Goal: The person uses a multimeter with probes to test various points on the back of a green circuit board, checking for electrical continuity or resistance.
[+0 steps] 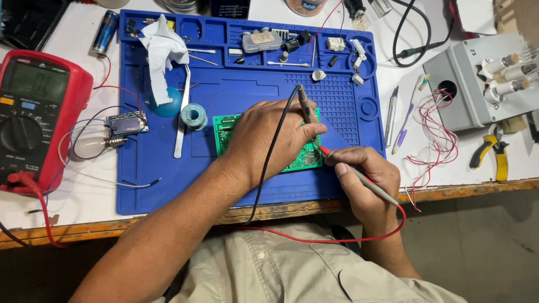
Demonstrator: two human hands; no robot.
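Closest to me is my tan shirt (292, 269), soft creased cotton filling the six o'clock edge, with both forearms rising from it. Largest beyond that is the blue mat (168, 185), rubbery and matte, moulded with trays along its twelve o'clock edge and a studded grid at two o'clock. At nine o'clock sits the red meter (33, 112), hard plastic with a grey screen and round dial. My left hand (264, 137) lies flat over the green circuit board (306, 158), which sits on the mat at centre, mostly hidden beneath my palm; its fingers are pinched shut on the black probe (305, 109), slim and tapered. My right hand (368, 182), at four o'clock from the board, is closed pen-style on the red probe (359, 177), its tip touching the board's lower right corner. I judge the main risk to be a tip skating across closely packed solder joints and bridging two of them, since the board is held only by my palm on a smooth mat. The red lead (314, 240) loops across my lap and could snag on the wooden table edge and jerk the probe. Smaller still, a solder spool (194, 116) and steel tweezers (182, 112) lie at ten o'clock, with crumpled tissue (163, 53) above.
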